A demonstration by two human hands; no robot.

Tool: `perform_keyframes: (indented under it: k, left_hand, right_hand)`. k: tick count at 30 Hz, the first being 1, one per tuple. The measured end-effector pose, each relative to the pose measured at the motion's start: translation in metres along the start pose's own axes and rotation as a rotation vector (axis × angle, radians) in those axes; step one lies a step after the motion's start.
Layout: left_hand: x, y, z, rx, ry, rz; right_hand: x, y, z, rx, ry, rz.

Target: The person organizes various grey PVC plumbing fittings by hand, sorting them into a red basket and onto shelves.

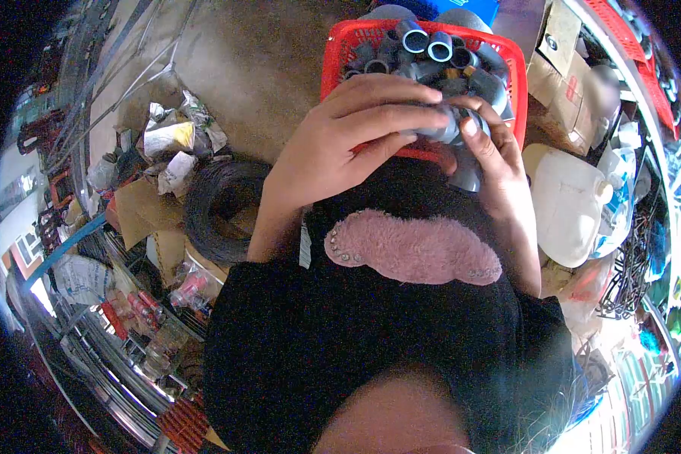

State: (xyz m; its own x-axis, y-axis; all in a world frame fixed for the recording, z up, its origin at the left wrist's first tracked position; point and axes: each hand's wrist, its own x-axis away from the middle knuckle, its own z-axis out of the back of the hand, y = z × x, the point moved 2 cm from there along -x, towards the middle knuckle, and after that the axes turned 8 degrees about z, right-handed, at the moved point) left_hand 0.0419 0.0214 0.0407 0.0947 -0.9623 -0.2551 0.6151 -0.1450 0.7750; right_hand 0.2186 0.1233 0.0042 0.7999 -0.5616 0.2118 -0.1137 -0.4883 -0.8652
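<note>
A grey plastic pipe fitting point(467, 177) is held up in front of my chest, over the near rim of a red basket point(519, 83). My right hand point(501, 155) grips it from the right, thumb across its face and fingers curled behind. From the left, my left hand point(340, 132) reaches over with fingers together, fingertips pressed on the fitting's upper part. The fingers partly cover the fitting, so its full shape is hard to tell. Several grey pipe fittings point(414, 40) fill the basket, some with round open ends facing up.
A coil of black pipe point(223, 208) and crumpled packaging point(170, 140) lie on the left. Cardboard boxes point(564, 102) and a white plastic jug point(564, 204) stand on the right. Behind the basket is something blue point(469, 10).
</note>
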Motion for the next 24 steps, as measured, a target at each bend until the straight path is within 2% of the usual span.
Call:
perform_keyframes:
  k: [1,4,5,8,11,14,17,20,23,24]
  left_hand:
    - [-0.001,0.007,-0.001,0.031,0.015,0.094]
    - [0.002,0.011,-0.003,0.139,0.039,0.278]
    - [0.003,0.011,-0.004,0.178,0.041,0.322]
    - [0.008,0.016,-0.006,0.376,0.004,0.61]
    - [0.009,0.015,-0.01,0.317,0.049,0.59]
    - [0.007,0.015,-0.012,0.229,0.098,0.435]
    - [0.003,0.017,-0.01,0.095,0.13,0.295]
    - [-0.001,0.007,-0.005,-0.071,0.083,0.015]
    - [-0.002,0.007,-0.003,-0.114,0.033,-0.092]
    - [-0.002,0.007,-0.001,-0.117,-0.001,-0.109]
  right_hand:
    - [0.0,0.0,0.001,0.043,0.009,0.015]
    - [0.001,-0.007,-0.004,0.43,0.088,0.365]
    - [0.001,-0.008,-0.004,0.512,0.079,0.412]
    - [0.0,-0.015,-0.003,0.801,0.062,0.518]
    - [-0.001,-0.014,-0.003,0.846,0.076,0.522]
    - [-0.001,-0.012,-0.003,0.764,0.09,0.497]
    - [0.001,-0.012,-0.004,0.63,0.109,0.369]
    - [-0.002,-0.004,-0.001,0.511,0.063,0.349]
    - [0.0,-0.007,-0.002,0.122,-0.013,-0.07]
    - [0.0,-0.003,-0.004,0.053,0.006,-0.052]
